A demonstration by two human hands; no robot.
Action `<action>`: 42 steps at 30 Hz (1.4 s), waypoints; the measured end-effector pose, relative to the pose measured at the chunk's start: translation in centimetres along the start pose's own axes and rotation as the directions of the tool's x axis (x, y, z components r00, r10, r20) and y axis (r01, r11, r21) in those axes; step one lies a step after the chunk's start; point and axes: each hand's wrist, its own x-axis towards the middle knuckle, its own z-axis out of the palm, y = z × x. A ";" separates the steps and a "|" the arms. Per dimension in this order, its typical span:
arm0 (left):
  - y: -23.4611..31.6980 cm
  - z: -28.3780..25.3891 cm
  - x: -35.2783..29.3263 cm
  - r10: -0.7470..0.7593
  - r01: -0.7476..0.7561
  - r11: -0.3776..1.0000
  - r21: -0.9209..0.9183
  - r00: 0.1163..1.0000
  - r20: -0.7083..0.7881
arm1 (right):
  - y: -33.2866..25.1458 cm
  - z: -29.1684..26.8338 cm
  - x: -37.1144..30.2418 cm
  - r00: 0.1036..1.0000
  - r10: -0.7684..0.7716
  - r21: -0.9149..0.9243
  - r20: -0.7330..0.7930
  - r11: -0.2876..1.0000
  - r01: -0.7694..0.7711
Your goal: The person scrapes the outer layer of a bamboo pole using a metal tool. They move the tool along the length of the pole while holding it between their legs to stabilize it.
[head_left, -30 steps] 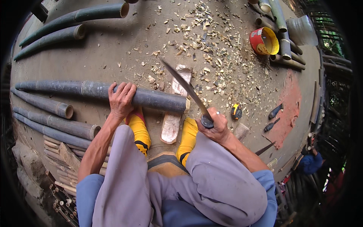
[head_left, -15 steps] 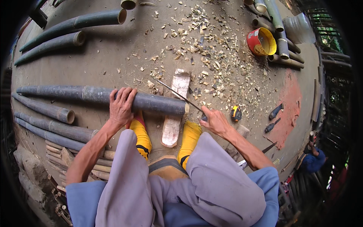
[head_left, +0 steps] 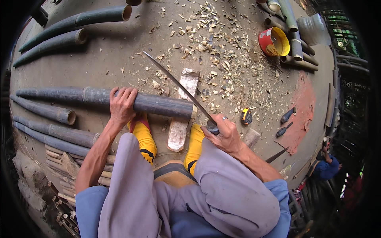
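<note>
A long dark bamboo pole lies across a pale, chopped wooden block between my feet. My left hand is closed over the pole's middle, pressing it from above. In my right hand is a machete, gripped by its dark handle close to my right knee. Its long narrow blade slants up and to the left above the pole's cut end, and its tip is beyond the pole. I cannot tell whether the blade touches the bamboo. Yellow socks cover my feet on either side of the block.
Bamboo chips litter the ground ahead. A yellow-and-black tape measure, a red bucket and dark-handled tools lie to the right. More bamboo poles rest at left. Another person is at far right.
My right hand has drawn back toward my knee and turned, raising the machete so its tip points farther up and left. My left hand still holds the pole.
</note>
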 end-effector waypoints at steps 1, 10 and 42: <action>-0.1 0.1 0.0 0.014 -0.014 1.000 0.004 1.000 -0.027 | 0.7 0.3 -0.4 1.000 -0.031 -0.016 0.003 0.999 0.031; 0.0 0.5 -0.1 -0.018 0.019 1.000 0.010 0.998 -0.054 | 1.3 0.6 0.3 0.992 0.056 -0.049 0.117 0.998 -0.051; -7.8 -3.6 -3.5 -0.072 0.058 0.983 0.176 0.995 0.072 | 5.9 0.9 -3.8 0.851 0.525 0.099 -0.007 0.848 -0.522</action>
